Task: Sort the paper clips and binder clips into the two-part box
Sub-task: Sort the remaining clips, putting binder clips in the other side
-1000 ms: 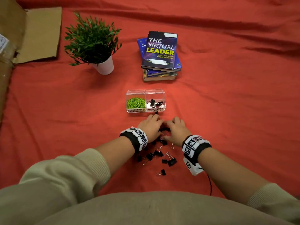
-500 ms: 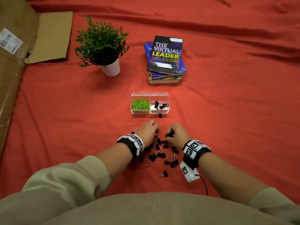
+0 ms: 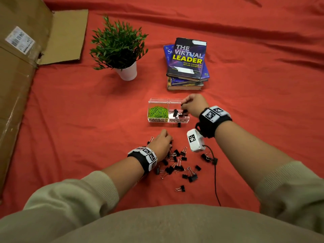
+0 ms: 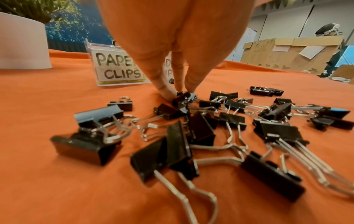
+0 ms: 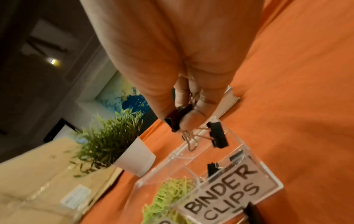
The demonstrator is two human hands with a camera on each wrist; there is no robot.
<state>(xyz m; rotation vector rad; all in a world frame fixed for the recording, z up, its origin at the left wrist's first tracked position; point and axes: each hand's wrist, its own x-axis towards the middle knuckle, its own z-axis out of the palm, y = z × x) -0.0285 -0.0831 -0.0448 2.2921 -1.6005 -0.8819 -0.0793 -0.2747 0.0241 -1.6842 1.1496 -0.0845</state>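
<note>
Closest to us, black binder clips lie scattered on the red cloth, their wire handles tangled together. Our left hand reaches into the far edge of the pile, fingertips pinching one clip. These are light, stiff and springy; we judge the black body the surest place to grip, since the handles swing and snag neighbours. Farther on sits the clear two-part box, green paper clips filling its left half. Over the right half, labelled for binder clips, our right hand pinches a small bunch of clips, one dangling by its hooked handles. Beyond stand a potted plant and stacked books.
</note>
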